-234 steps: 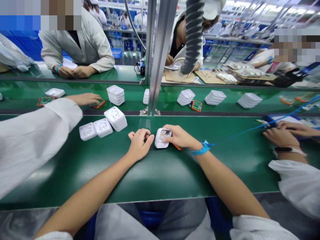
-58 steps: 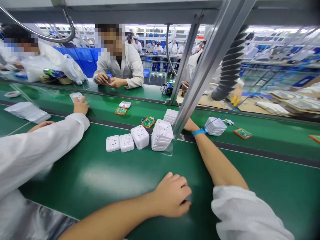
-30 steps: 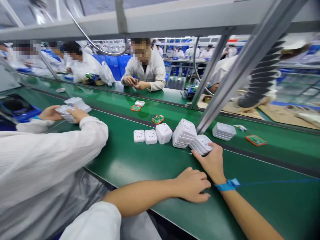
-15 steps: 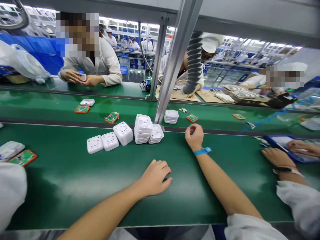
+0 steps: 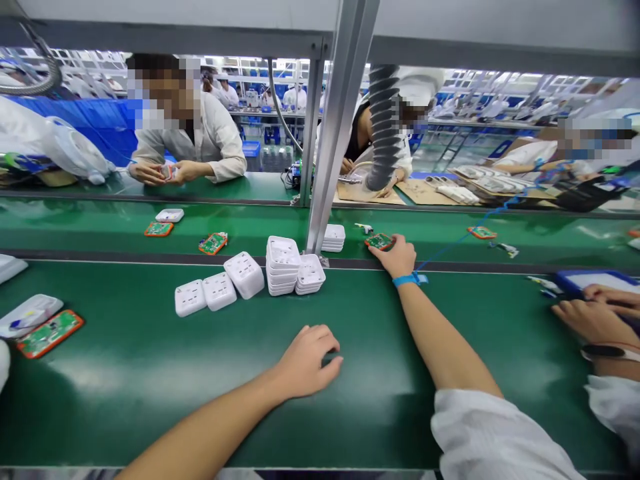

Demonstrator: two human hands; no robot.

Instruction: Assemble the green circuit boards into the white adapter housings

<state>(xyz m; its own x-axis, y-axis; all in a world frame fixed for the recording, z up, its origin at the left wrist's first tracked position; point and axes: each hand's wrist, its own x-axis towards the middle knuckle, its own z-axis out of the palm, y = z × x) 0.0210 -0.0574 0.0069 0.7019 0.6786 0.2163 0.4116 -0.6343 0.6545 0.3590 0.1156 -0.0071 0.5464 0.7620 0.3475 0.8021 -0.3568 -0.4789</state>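
Observation:
My right hand (image 5: 400, 257), with a blue wrist strap, reaches over the strip behind the table. Its thumb and fingers close round the edges of a green circuit board (image 5: 379, 241) with an orange rim. My left hand (image 5: 311, 360) rests on the green table (image 5: 240, 380), fingers curved and thumb apart, holding nothing. Beyond it stand white plastic housings: a tall stack (image 5: 283, 267), a shorter stack (image 5: 310, 275) against it, and several more to the left, among them a tilted one (image 5: 244, 275). Another stack of white housings (image 5: 333, 238) stands behind the metal post.
A metal post (image 5: 336, 127) rises at the table's back edge. More circuit boards (image 5: 214, 243) lie along the strip. At left, a board (image 5: 51, 333) lies beside a white housing (image 5: 31, 313). A co-worker's hands (image 5: 595, 313) are at a blue tray (image 5: 595, 279) on the right.
My right hand has moved forward onto the strip and taken hold of the circuit board. The left hand has stayed in place. The view has shifted slightly.

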